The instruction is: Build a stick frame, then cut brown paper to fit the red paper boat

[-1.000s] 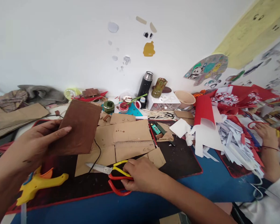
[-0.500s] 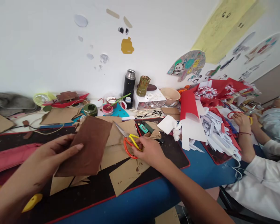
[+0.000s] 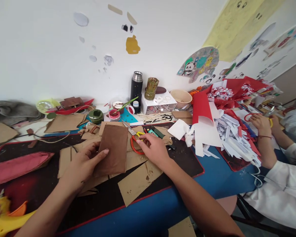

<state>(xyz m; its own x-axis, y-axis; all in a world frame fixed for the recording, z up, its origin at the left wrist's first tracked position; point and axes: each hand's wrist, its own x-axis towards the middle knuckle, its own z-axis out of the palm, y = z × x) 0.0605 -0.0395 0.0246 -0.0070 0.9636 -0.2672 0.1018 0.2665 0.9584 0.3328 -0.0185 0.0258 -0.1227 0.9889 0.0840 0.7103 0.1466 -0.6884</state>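
Note:
A brown painted cardboard piece [image 3: 114, 148] is gripped at its left edge by my left hand [image 3: 90, 161], thumb on the front and fingers behind. My right hand [image 3: 151, 148] is closed on scissors with orange and yellow handles [image 3: 136, 144]; their blades point up and to the left, just beyond the brown piece's right edge. Under and around both hands lie tan cardboard pieces [image 3: 139, 182] on a black mat [image 3: 185, 161] with a red border.
Paint jars [image 3: 96, 116], a black flask [image 3: 136, 87] and a white box [image 3: 158, 106] stand along the wall. A yellow glue gun [image 3: 7, 217] is at lower left, a pink piece [image 3: 17, 168] above it. At right, another person's hands [image 3: 261, 125] are beyond white paper strips [image 3: 233, 138].
The brown piece and my left hand have moved right, and the piece now stands more upright in view. The scissors are closer beside it. More of the yellow glue gun shows.

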